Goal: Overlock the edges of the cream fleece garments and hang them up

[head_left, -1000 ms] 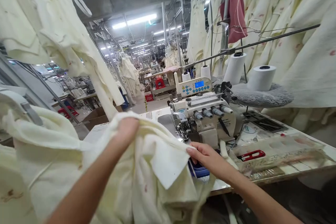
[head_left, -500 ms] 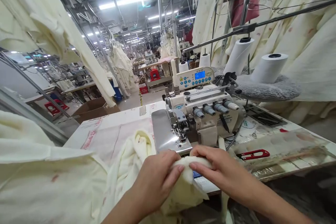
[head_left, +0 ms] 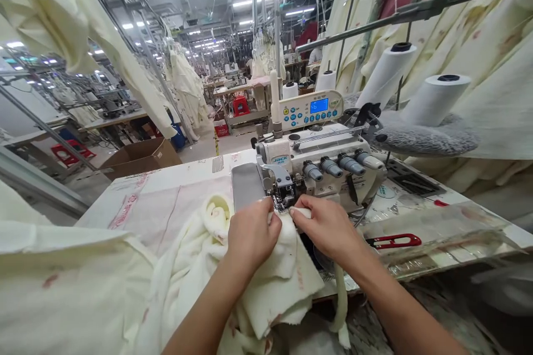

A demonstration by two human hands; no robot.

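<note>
While the left hand [head_left: 253, 233] has its fingers curled down, pinching the cream fabric [head_left: 270, 283] at the near table [head_left: 175, 188] edge, the right hand [head_left: 327, 227] grips the cloth's corner between thumb and fingertips right at the presser foot [head_left: 283, 197] of the serger [head_left: 320, 169]. Red snips [head_left: 393, 241] sit just right of it, thread cones [head_left: 435, 100] further back.

Both hands pressed a cream fabric [head_left: 275, 283] against the front of a sewing machine [head_left: 320, 172]. The left hand [head_left: 252, 233] gripped the cloth's bunched edge, and the right hand [head_left: 328, 227] pinched a corner just beside the presser foot [head_left: 283, 199]. Red thread snips [head_left: 393, 241] lay on the table [head_left: 166, 199] to the right. Two white thread cones [head_left: 435, 100] stood farther right, behind the machine.
</note>
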